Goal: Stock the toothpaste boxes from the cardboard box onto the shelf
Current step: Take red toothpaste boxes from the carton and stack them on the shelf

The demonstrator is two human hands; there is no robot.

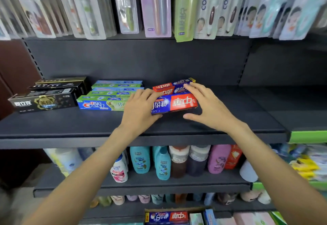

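Cardboard box (178, 210) below held a red-blue toothpaste box (167, 217), shelf (70, 123) stack (175, 99) lay crosswise, left hand (141, 107) and right hand (207, 107) rested flat-fingered on it

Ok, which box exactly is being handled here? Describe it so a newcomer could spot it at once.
Find the dark middle shelf under the hanging toothbrush packs. Three groups of boxes lie on it: black, green Crest, then red-and-blue. It is the front red-and-blue box, between the left hand and right hand, its print upside down.
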